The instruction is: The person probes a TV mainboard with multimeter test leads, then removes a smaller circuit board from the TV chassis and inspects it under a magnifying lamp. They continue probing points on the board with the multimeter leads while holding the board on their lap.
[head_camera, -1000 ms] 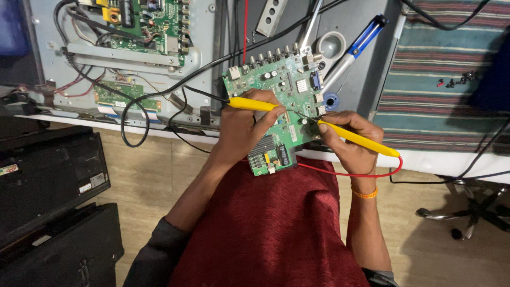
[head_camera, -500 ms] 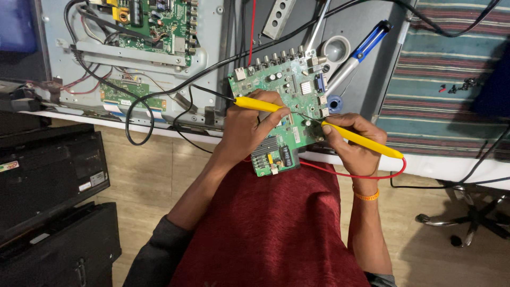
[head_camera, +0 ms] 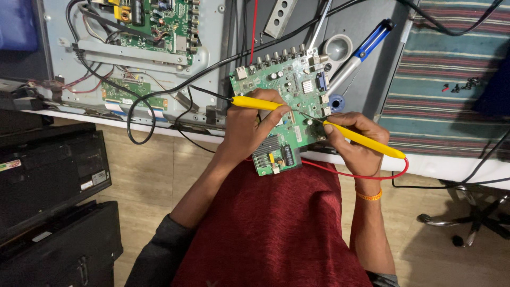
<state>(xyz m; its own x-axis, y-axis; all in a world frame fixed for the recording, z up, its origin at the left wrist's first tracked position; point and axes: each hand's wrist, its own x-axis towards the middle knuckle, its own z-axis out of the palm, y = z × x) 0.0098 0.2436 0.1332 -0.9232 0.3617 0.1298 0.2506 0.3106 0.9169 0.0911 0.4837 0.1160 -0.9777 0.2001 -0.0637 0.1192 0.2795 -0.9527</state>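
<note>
Two yellow probes were held over a green circuit board [head_camera: 287, 101] propped at the table edge [head_camera: 451, 165] above a red-clothed lap [head_camera: 276, 228]. The left hand [head_camera: 249, 127] was pinched around the black-wired probe [head_camera: 257, 103], the right hand [head_camera: 356, 141] around the red-wired probe [head_camera: 366, 141]; both tips were pressed near the board's centre. A blue-handled soldering iron [head_camera: 361, 53] was left just beyond.

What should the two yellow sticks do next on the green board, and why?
Probably hold both tips steady. The left hand and right hand each grip a yellow probe, and both tips already meet near the middle of the green circuit board. Whether they touch metal is too small to tell.
</note>
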